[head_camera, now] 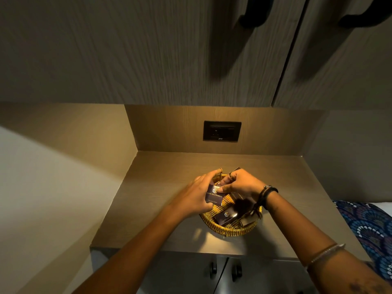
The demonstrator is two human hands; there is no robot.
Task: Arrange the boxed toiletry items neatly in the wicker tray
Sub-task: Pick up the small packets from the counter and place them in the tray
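Note:
A round wicker tray (224, 229) sits on the wooden counter, near its front edge. My left hand (196, 195) grips a dark boxed toiletry item (214, 196) with a white logo, held upright over the tray's left rim. My right hand (241, 184) hovers above the tray's far side, its thumb pressing on the same box's top corner and its fingers curled around another dark box (235, 169) that sticks out behind. A further dark box (226, 216) lies flat inside the tray at the front. The tray's middle is hidden by my hands and their shadow.
The counter (152, 200) is a shallow niche with a back panel carrying a black wall socket (221, 130). Overhead cabinets with dark handles (250, 20) hang above. Cabinet doors with knobs (213, 270) lie below the counter's front edge. A patterned fabric (369, 225) lies to the right.

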